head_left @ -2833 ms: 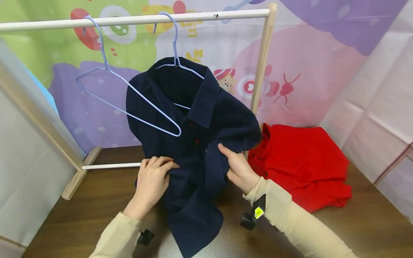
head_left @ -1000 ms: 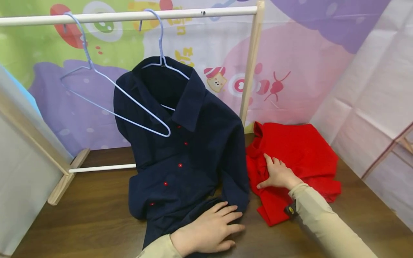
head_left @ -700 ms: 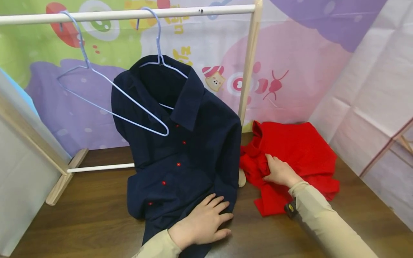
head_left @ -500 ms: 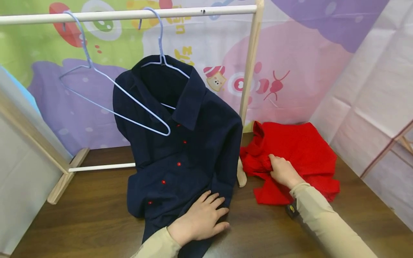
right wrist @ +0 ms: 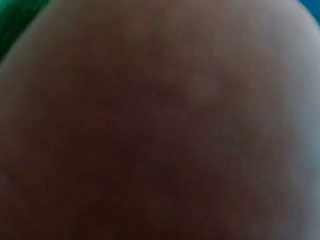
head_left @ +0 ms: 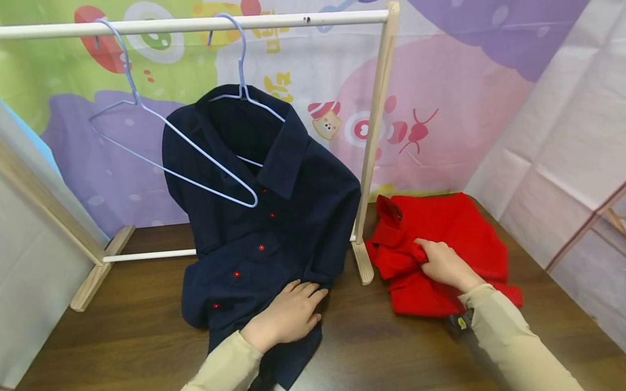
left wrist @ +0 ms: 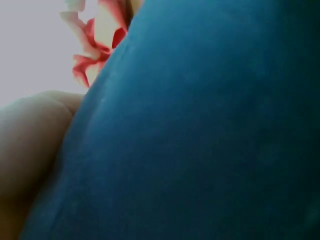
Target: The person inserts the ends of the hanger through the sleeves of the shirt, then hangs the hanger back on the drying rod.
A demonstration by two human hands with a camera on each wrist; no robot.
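Observation:
A navy shirt [head_left: 274,233] with red buttons hangs on a pale blue hanger [head_left: 242,60] in the head view, its lower part spread on the table. My left hand [head_left: 286,315] rests on the shirt's lower front, fingers extended. To the right, my right hand [head_left: 447,266] grips a bunched fold of a red shirt [head_left: 459,222]; its fingertips are hidden in the cloth. Navy fabric [left wrist: 190,125] fills most of the left wrist view, beside part of the left hand [left wrist: 30,140]. The right wrist view is mostly blurred skin of the right hand [right wrist: 160,120].
A white rail [head_left: 313,19] on wooden posts [head_left: 375,125] carries both hangers. The bare hanger [head_left: 146,108] hangs to the left, overlapping the navy shirt's front. A wooden foot [head_left: 363,263] stands between the two shirts on the brown table [head_left: 132,336]. A printed cloth forms the backdrop.
Both hands earlier handled the navy shirt. The right hand has since moved to the red shirt, gathered its cloth and shifted it slightly. The left hand has slid a little left on the navy shirt.

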